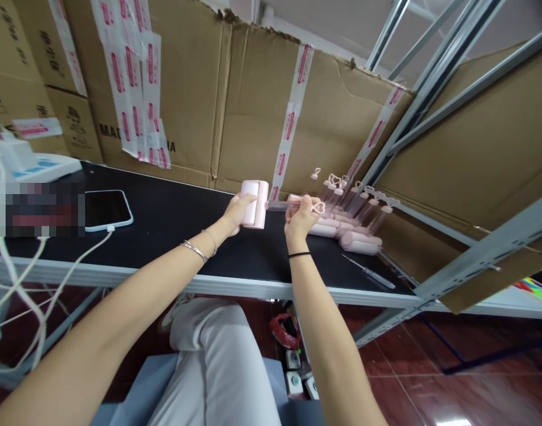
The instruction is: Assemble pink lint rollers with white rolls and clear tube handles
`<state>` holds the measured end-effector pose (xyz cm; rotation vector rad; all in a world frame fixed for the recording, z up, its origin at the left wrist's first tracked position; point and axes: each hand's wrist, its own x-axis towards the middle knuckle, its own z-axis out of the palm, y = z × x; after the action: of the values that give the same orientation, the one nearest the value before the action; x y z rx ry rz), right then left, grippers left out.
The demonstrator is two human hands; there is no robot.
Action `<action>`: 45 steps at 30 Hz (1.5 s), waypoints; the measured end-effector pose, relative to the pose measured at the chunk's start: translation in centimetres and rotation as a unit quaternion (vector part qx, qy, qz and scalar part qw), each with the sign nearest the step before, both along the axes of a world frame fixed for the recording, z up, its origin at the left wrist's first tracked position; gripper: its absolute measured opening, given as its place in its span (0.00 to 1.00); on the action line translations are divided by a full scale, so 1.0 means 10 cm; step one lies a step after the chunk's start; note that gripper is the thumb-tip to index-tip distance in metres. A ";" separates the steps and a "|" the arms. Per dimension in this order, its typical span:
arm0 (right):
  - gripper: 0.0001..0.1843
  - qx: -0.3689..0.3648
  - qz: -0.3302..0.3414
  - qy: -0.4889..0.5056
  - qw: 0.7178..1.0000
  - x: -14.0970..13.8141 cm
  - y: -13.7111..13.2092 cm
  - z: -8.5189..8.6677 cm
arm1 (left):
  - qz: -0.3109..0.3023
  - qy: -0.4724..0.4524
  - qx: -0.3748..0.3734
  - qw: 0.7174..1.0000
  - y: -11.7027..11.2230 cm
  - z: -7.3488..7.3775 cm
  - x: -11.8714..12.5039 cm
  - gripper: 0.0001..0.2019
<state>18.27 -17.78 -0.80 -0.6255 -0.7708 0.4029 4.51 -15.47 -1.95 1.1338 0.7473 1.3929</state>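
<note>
Pink roller case (254,203) held up just above the black bench (173,236), near its back edge. Clear handle (285,205) with a heart-shaped loop end (318,207) reaching out sideways from the case's right side, meeting it at a dark joint.

Left hand (236,213): grip closed around the left side of the case, fingers curled over its front face. Right hand (300,217): grip closed around the clear handle, pinching it close to the heart loop, a black band on that wrist. Silver bracelets on the left wrist.

Just right of the hands, a heap of similar pink rollers (355,236) lying on the bench, with more clear heart-topped handles (360,198) leaning against the cardboard wall (253,100) behind. A slim clear tool (368,272) lying near the bench's front edge, well apart from the hands.

Far to the left, a phone (106,209) with a pale blue rim lying face up, a white cable (76,260) plugged into its lower edge and trailing off the bench. Grey metal shelf struts (431,89) slanting across the right side.
</note>
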 end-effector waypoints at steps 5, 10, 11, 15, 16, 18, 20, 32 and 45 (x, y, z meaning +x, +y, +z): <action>0.16 0.004 0.025 -0.008 1.000 -0.01 0.02 -0.01 | 0.021 -0.021 0.030 0.999 0.02 -0.01 0.01 0.22; 0.18 -0.047 0.130 -0.019 0.990 -0.15 0.16 -0.12 | 0.066 -0.053 0.042 0.995 0.04 -0.04 0.07 0.24; 0.19 -0.064 0.145 -0.027 0.987 -0.17 0.19 -0.14 | 0.057 -0.053 0.051 0.996 0.03 -0.05 0.09 0.25; 0.16 -0.109 0.116 -0.083 0.984 -0.04 0.19 -0.13 | -0.014 0.022 0.064 0.998 0.00 -0.09 0.14 0.28; 0.15 -0.116 0.097 -0.123 0.981 0.06 0.16 -0.10 | -0.021 0.054 0.052 0.997 -0.01 -0.09 0.14 0.29; 0.14 -0.135 0.048 -0.233 0.962 0.32 0.07 -0.01 | -0.015 0.108 0.031 0.994 -0.02 -0.08 0.13 0.31; 0.13 -0.159 0.004 -0.330 0.930 0.65 -0.03 0.06 | -0.006 0.130 0.026 0.991 -0.03 -0.06 0.12 0.32; 0.10 -0.325 -0.238 -0.394 0.826 1.83 -0.08 -0.28 | 0.011 0.130 0.035 0.991 -0.04 -0.06 0.10 0.26; 0.14 -0.436 -0.209 -0.610 0.628 2.39 -0.99 -0.50 | 0.022 0.217 0.068 0.974 0.21 -0.24 0.14 0.21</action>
<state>42.22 -27.63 -5.77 -2.0839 -1.6793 -0.2239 5.87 -13.41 -4.35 1.5656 0.9999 1.2597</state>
